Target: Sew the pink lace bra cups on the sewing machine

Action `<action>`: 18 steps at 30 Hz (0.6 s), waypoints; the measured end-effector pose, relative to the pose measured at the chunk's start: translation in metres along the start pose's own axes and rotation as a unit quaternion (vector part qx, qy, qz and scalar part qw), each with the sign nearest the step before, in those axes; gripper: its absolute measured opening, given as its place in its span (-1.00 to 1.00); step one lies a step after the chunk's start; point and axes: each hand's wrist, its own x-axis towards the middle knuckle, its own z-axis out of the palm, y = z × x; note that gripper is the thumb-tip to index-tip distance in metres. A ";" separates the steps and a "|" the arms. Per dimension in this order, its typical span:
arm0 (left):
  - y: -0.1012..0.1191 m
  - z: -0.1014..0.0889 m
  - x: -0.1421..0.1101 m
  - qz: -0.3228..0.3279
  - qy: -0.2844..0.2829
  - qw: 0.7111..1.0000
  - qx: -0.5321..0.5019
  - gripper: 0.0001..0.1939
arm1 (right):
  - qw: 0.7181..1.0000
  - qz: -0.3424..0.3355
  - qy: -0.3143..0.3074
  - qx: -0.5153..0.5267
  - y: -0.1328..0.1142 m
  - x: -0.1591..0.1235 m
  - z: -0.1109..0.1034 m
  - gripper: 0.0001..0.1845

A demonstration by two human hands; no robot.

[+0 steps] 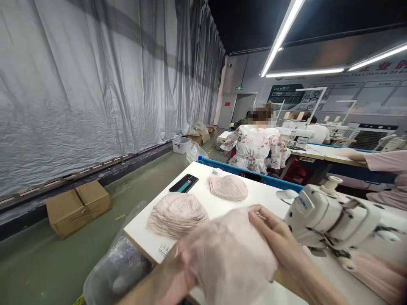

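Your right hand (271, 231) pinches the cloth (235, 250) along its upper edge, fingers bent, forearm angled up just left of the machine (343, 224). Your left hand (187, 260), farther left of the machine, meets the cloth's other side; blurred and partly covered, so can't tell its grip. White worktop (265, 198): stack (178, 214), smaller pile (228, 187) and phone (184, 183), all left of the machine. Room: floral-topped person (254, 146) beyond the machine; carton (78, 207) on floor (140, 178) and grey curtain (95, 84) well left of it.
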 end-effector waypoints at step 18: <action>0.022 -0.072 0.336 0.025 0.197 0.888 0.415 -0.66 | 0.896 0.018 0.367 -0.249 0.074 0.269 -0.092 -0.68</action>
